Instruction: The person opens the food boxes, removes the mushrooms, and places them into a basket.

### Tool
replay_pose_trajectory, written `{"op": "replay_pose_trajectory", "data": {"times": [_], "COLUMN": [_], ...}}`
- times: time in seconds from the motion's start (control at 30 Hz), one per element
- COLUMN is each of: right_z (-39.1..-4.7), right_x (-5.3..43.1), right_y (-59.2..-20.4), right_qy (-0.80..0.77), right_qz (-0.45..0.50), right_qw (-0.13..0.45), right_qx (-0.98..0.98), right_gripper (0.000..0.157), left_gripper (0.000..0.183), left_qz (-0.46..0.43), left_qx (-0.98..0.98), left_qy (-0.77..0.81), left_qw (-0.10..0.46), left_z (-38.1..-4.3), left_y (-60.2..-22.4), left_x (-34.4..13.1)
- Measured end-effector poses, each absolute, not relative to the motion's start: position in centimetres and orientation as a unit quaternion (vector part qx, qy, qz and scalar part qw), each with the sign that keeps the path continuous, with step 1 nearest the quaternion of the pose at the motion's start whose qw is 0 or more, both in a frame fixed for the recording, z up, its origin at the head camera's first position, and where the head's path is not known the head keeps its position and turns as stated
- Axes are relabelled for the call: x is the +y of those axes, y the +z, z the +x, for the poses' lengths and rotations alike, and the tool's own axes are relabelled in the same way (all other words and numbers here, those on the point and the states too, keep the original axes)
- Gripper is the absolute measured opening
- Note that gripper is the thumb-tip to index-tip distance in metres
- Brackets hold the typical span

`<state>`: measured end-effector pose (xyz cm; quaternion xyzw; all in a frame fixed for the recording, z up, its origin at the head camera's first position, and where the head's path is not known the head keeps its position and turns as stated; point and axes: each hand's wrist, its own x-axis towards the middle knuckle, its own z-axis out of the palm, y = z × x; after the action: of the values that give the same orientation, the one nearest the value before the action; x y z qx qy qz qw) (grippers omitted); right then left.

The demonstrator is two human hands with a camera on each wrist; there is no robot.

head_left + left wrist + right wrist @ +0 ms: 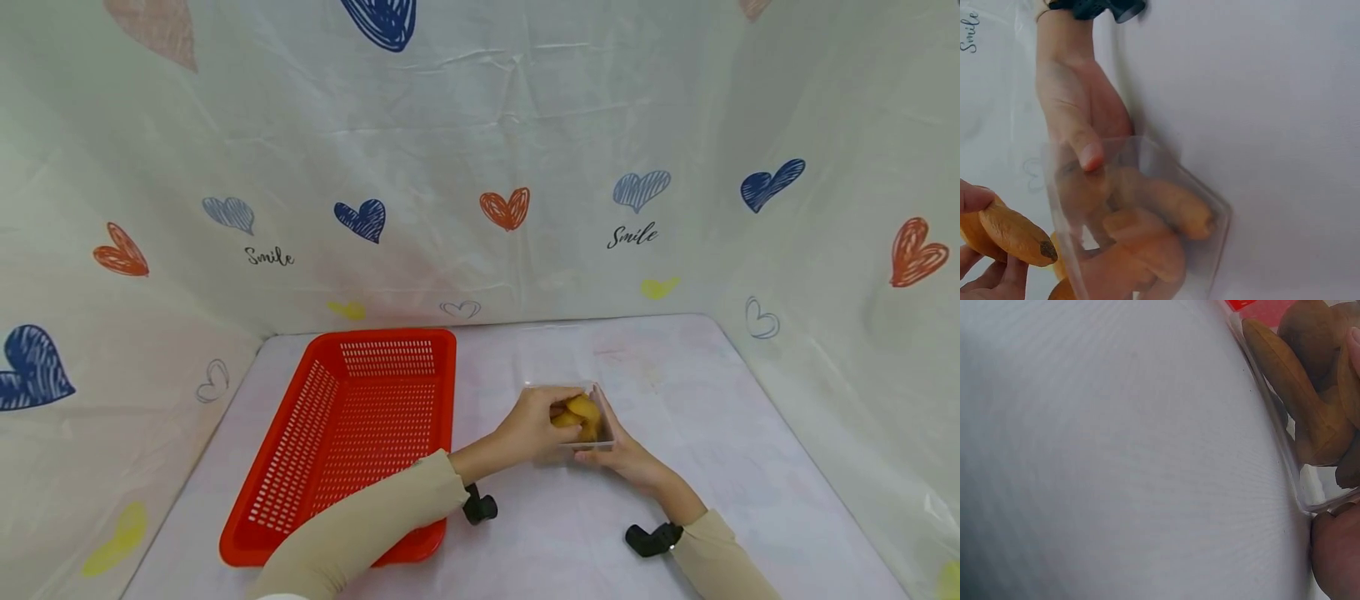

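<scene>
A clear plastic box (588,445) stands on the table, with several small yellow-brown bananas (587,408) in it. My right hand (630,458) grips the box from the right; in the left wrist view its thumb presses on the transparent wall (1141,148). Over the open top, my left hand (528,422) pinches bananas between thumb and fingers. The left wrist view shows a held banana (1019,234) with a dark tip, beside the box's rim. More bananas (1288,381) lie inside the box in the right wrist view, where only part of the right hand (1338,556) shows.
A large red slotted plastic basket (448,400) sits on the left of the white table (697,400), partly behind my left forearm. A white curtain (450,267) printed with hearts surrounds the table's back and sides. Each wrist wears a black camera (480,507).
</scene>
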<state>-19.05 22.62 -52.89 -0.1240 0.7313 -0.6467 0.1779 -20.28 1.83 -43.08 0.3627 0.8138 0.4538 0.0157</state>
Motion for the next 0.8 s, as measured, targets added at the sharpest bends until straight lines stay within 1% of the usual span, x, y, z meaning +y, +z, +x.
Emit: {"op": "replay_pose_trajectory", "data": {"times": [0.17,0.33,0.53,0.6,0.8], "right_z": [-19.1,-19.1,-19.0,-19.0,-19.0], "right_x": [22.6,22.6,22.5,22.5,22.4], "right_y": [-52.9,-53.0,-53.0,-53.0,-53.1], "right_qy": [-0.639,-0.631,-0.628,-0.628,-0.630], "right_qz": [-0.106,-0.111,-0.128,-0.131,-0.139], "right_qw": [0.179,0.169,0.158,0.156,0.151], "right_qx": [0.741,0.749,0.751,0.751,0.749], "right_gripper": [0.105,0.105,0.106,0.107,0.106], "left_gripper": [0.051,0.052,0.050,0.049,0.051], "left_qz": [0.359,0.346,0.344,0.345,0.313], "left_qx": [0.798,0.787,0.788,0.789,0.804], "left_qy": [0.484,0.511,0.511,0.509,0.504], "left_qw": [0.023,0.030,0.011,0.001,-0.028], "left_z": [-20.4,-20.4,-19.0,-18.8,-20.2], "left_y": [-41.3,-38.8,-34.3,-33.4,-34.4], "left_x": [0.8,-0.6,-3.1,-4.0,-7.0]}}
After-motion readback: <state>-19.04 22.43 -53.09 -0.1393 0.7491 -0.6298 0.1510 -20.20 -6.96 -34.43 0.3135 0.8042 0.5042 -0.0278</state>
